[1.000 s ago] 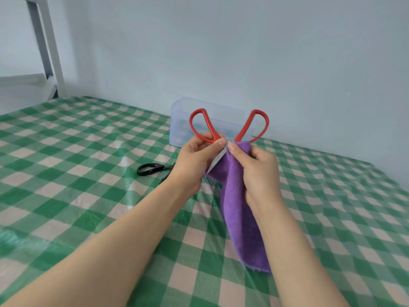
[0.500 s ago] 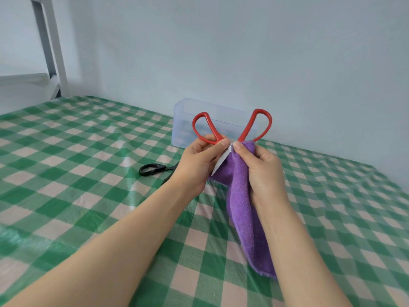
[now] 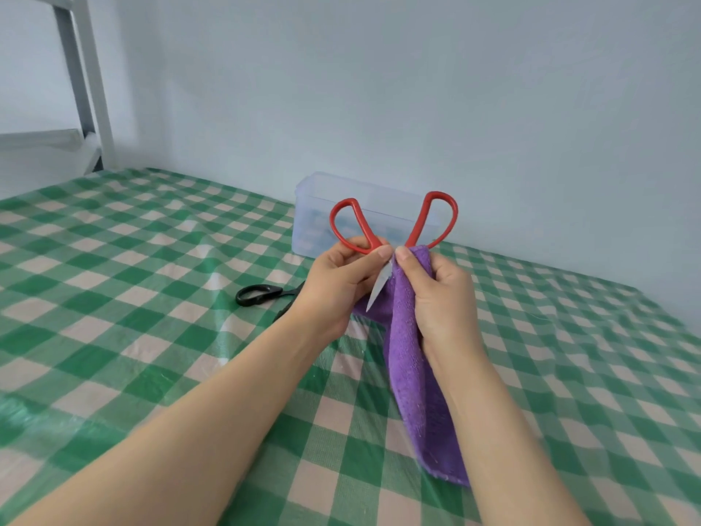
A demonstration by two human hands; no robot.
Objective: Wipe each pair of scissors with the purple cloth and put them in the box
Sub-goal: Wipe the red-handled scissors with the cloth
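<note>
Red-handled scissors point(image 3: 356, 225) stand handles-up and spread open above the table. My left hand point(image 3: 337, 282) grips their left handle near the pivot. My right hand point(image 3: 442, 298) pinches the purple cloth point(image 3: 413, 373) around one blade just below the pivot. The cloth hangs down along my right forearm. The other silver blade shows between my hands, pointing down-left. Black scissors point(image 3: 261, 294) lie on the table, partly hidden behind my left hand. The clear plastic box point(image 3: 322, 206) stands behind the red handles near the wall.
A green-and-white checked plastic cover point(image 3: 132, 298) lies over the table. The pale wall runs close behind the box. A grey metal frame point(image 3: 89, 81) stands at the back left corner.
Both hands with the red scissors and cloth have stayed almost in place; the view shifted slightly. My right hand's pinch sits a little closer to the pivot.
</note>
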